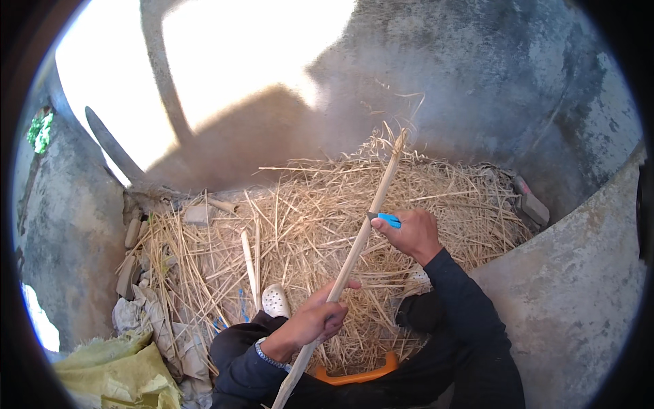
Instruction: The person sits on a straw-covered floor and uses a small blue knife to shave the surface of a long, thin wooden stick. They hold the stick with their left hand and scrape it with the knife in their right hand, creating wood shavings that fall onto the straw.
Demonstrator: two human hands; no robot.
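A long pale wooden stick (383,187) slants up and away from my lap, its far tip frayed with thin curled shavings. My left hand (312,322) is wrapped around its lower part, palm over the wood. Further up, my right hand (417,235) grips a small blue-handled knife (390,220), its dark blade end against the stick's side. Most of the handle is hidden in the fingers. Below the hands lies a thick layer of straw-like shavings (320,211).
Two pale sticks (249,262) lie left of my white clog (275,300). An orange plastic piece (357,377) shows between my legs. Brick-like blocks (535,208) sit at the right edge, and a yellowish sack (126,375) lies lower left. Concrete walls (470,75) close in the space.
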